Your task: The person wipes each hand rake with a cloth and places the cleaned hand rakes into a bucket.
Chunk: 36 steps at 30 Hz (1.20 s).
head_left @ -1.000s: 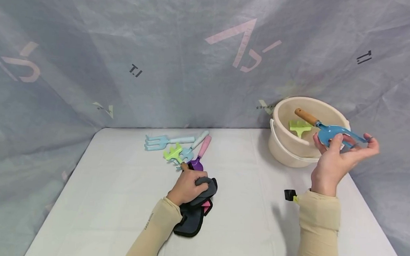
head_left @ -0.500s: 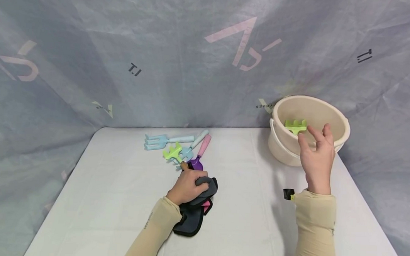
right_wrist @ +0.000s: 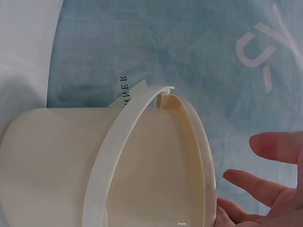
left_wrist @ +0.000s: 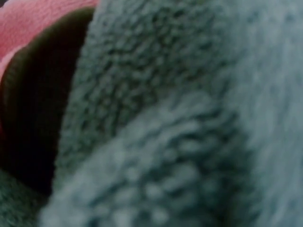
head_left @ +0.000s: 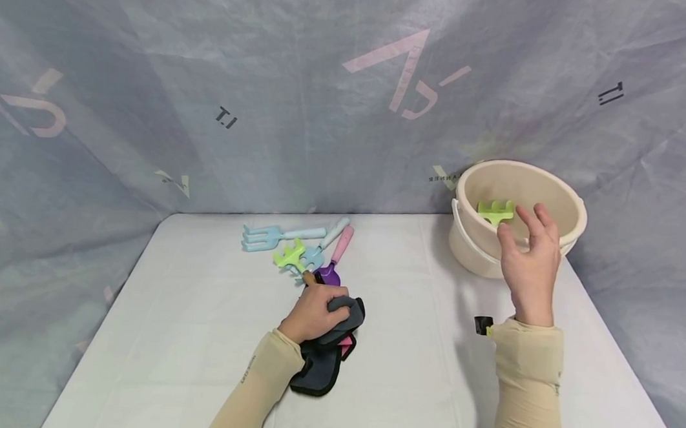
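Observation:
My left hand (head_left: 314, 311) grips a dark grey fuzzy cloth (head_left: 346, 314) with black edging, part of a pile on the table. That cloth (left_wrist: 156, 118) fills the left wrist view, beside pink fabric (left_wrist: 33, 26). A green hand rake (head_left: 290, 255) lies just beyond, its wooden handle running towards my left hand. Over the near rim of a cream bucket (head_left: 474, 250), my right hand (head_left: 531, 269) holds nothing, fingers spread and slightly bent. In the right wrist view my fingers (right_wrist: 258, 187) are beside the rim. Inside the bucket a green rake head (head_left: 496, 211) shows.
A light blue hand fork (head_left: 268, 237), another light blue tool (head_left: 313, 258) and a purple trowel with a pink handle (head_left: 343, 243) lie behind the left hand. A small black object (head_left: 483, 325) appears beside the right sleeve. Grey sheeting (head_left: 302, 108) hangs behind the white table (head_left: 185, 335).
My right hand has let go of the blue trowel it held over the bucket, and the trowel is out of sight. That hand has shifted left. The left hand stays put.

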Motion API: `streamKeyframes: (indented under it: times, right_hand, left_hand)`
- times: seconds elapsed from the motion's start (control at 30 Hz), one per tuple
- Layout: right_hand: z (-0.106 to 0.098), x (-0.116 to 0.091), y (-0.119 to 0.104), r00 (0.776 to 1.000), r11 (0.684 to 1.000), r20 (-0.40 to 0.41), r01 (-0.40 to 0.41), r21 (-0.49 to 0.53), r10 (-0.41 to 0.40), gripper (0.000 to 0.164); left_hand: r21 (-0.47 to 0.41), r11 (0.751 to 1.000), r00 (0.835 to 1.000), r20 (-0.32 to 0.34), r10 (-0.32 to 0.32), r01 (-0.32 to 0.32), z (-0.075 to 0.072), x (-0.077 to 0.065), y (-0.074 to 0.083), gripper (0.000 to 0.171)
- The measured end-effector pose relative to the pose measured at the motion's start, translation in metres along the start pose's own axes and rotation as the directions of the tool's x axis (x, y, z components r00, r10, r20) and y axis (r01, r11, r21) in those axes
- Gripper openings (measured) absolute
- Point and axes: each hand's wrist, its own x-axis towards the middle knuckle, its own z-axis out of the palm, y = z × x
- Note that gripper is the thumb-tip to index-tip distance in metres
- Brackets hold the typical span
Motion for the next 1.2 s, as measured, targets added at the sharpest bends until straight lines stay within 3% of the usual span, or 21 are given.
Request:
streamKeyframes:
  times: [0.1, 0.23, 0.33, 0.43, 0.5, 0.53, 0.67, 0.77, 0.83, 0.93, 1.07, 1.13, 1.2]
  right_hand:
    - [0.006, -0.002, 0.000, 0.993, 0.994, -0.046, 0.113, -0.010, -0.113, 0.044]
    - [0.023, -0.006, -0.003, 0.946, 0.948, -0.073, 0.318, 0.011, -0.316, 0.036]
    - [0.046, -0.012, -0.006, 0.898, 0.898, 0.010, 0.440, 0.026, -0.440, 0.035]
    - [0.081, -0.017, -0.003, 0.843, 0.858, 0.187, 0.514, -0.006, -0.504, 0.036]
    - [0.108, -0.020, 0.002, 0.788, 0.828, 0.347, 0.558, -0.053, -0.509, 0.039]
    - [0.122, -0.020, 0.005, 0.749, 0.806, 0.430, 0.587, -0.078, -0.504, 0.040]
    - [0.172, -0.024, 0.018, 0.543, 0.683, 0.707, 0.721, -0.115, -0.454, 0.049]
    - [0.198, -0.031, 0.024, 0.396, 0.590, 0.814, 0.803, -0.083, -0.425, 0.055]
    - [0.211, -0.036, 0.025, 0.322, 0.525, 0.847, 0.849, -0.059, -0.424, 0.058]
    - [0.224, -0.043, 0.026, 0.248, 0.411, 0.865, 0.910, -0.053, -0.437, 0.048]
    - [0.233, -0.048, 0.030, 0.199, 0.258, 0.865, 0.962, -0.083, -0.462, 0.020]
    - [0.231, -0.048, 0.031, 0.167, 0.197, 0.866, 0.977, -0.081, -0.472, 0.010]
    - [0.225, -0.047, 0.031, 0.142, 0.163, 0.867, 0.984, -0.071, -0.477, 0.007]
  left_hand:
    - [-0.023, 1.000, 1.000, 0.010, -0.013, 0.013, -0.001, 0.000, 0.000, 0.026]
    - [-0.084, 0.995, 0.998, 0.043, -0.046, 0.050, -0.003, 0.002, 0.001, 0.026]
    - [-0.087, 0.995, 0.997, 0.067, -0.048, 0.054, -0.004, 0.005, 0.002, 0.024]
    - [-0.062, 0.997, 0.997, 0.071, -0.030, 0.035, -0.006, 0.006, 0.004, 0.023]
    - [-0.041, 0.999, 0.997, 0.075, -0.019, 0.022, -0.007, 0.004, 0.005, 0.024]
    - [-0.026, 1.000, 0.997, 0.080, -0.014, 0.016, -0.008, 0.003, 0.006, 0.024]
    - [0.034, 0.999, 0.993, 0.113, 0.016, -0.020, -0.011, -0.009, 0.008, 0.025]
    - [0.049, 0.998, 0.991, 0.132, 0.027, -0.034, -0.013, -0.018, 0.010, 0.023]
    - [0.052, 0.998, 0.990, 0.142, 0.023, -0.031, -0.015, -0.021, 0.012, 0.022]
    - [0.050, 0.998, 0.986, 0.162, 0.026, -0.034, -0.015, -0.021, 0.016, 0.022]
    - [0.046, 0.998, 0.983, 0.181, 0.030, -0.039, -0.013, -0.022, 0.017, 0.022]
    - [0.045, 0.998, 0.983, 0.184, 0.028, -0.037, -0.013, -0.024, 0.017, 0.022]
    - [0.044, 0.999, 0.983, 0.181, 0.024, -0.032, -0.013, -0.025, 0.017, 0.021]
